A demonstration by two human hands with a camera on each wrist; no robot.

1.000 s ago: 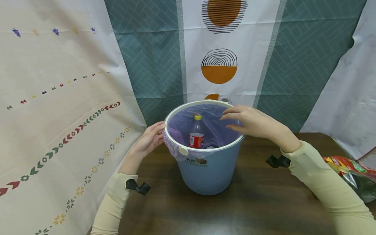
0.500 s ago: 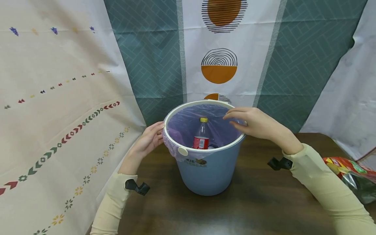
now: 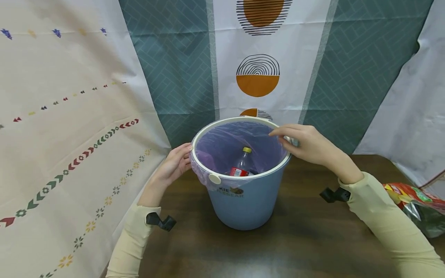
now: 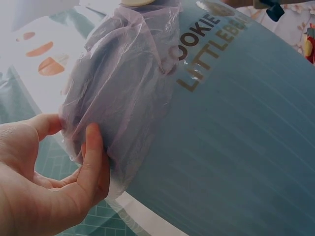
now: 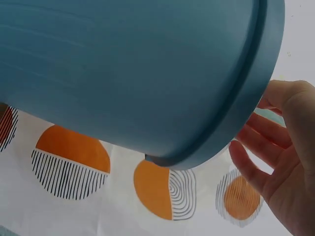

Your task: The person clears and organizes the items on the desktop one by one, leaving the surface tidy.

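Observation:
A blue trash bin (image 3: 243, 208) with a white rim (image 3: 240, 178) stands upright on the dark table. It is lined with a translucent purple trash bag (image 3: 226, 139), folded over the rim at the left. My left hand (image 3: 172, 164) holds the bin at its left rim; in the left wrist view, thumb and fingers grip the bag-covered edge. Over the right rim hovers my right hand (image 3: 309, 144), fingers loosely bent, reaching past the edge. Whether its fingertips touch the rim is unclear. Inside leans a clear bottle (image 3: 242, 161) with a yellow cap and red label, its lower end hidden.
A shiny red, yellow and silver snack bag (image 3: 413, 200) lies at the table's right side. Patterned cloths (image 3: 187, 77) hang behind and to the left of the dark wooden table (image 3: 306, 239). Black wrist cameras sit on both sleeves.
The bottle has tipped rightward and sunk lower in the bin. My right hand has shifted slightly right, with thumb and fingers closer together. My left hand stays at the rim.

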